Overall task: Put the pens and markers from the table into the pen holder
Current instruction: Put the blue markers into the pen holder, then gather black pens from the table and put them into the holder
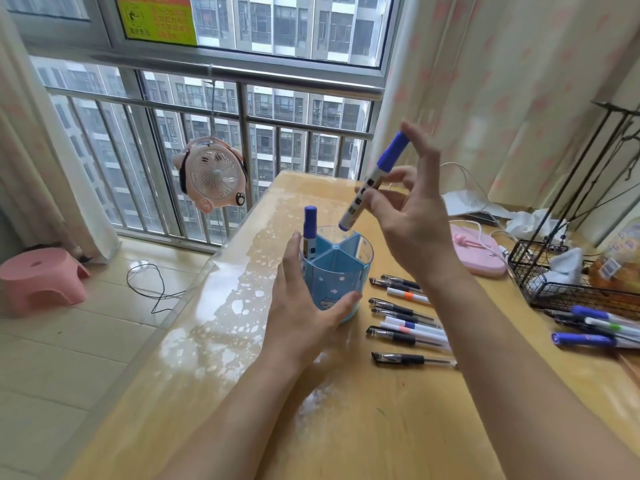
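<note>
On the table the left hand clasped the blue pen holder to steady it, while the right hand pinched a tilted blue marker above, seemingly aimed at a rear compartment.

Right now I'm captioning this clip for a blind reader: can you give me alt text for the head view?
A person's right hand tilts a blue-capped marker over a blue divided pen holder steadied by the left hand. One marker already stands inside. More pens lie on the wooden table by a window.
</note>
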